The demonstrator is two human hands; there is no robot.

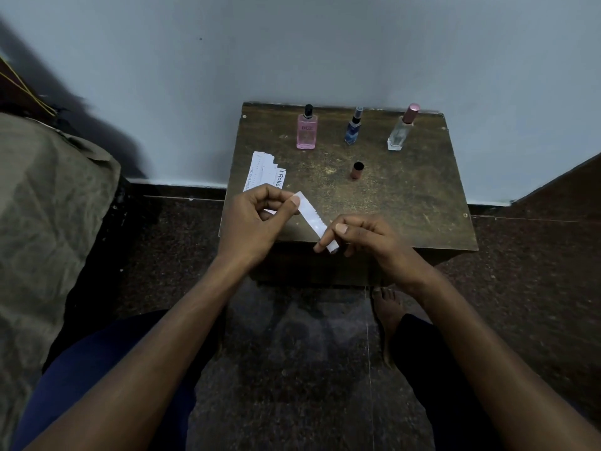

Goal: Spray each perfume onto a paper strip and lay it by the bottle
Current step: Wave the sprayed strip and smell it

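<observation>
Left hand [257, 219] is pinching the upper end of a narrow white paper strip [312, 218] between thumb and curled fingers; right hand [367, 237] is pinching its lower end likewise. Both grips are hovering over the near edge of the worn brown tabletop [406, 196], the strip slanting between them. Beyond the grips are standing a pink rectangular perfume bottle [306, 131], a blue bottle [353, 128] and a clear bottle with pink cap [401, 130].

The scene is taken by one wide-angle camera worn on the head, aimed forward and steeply down. The small bench [374, 196] is seen from above at arm's length, set against the wall [292, 43] in the upper half. Both forearms enter from the bottom edge, and straight lines are bent toward the corners.
</observation>
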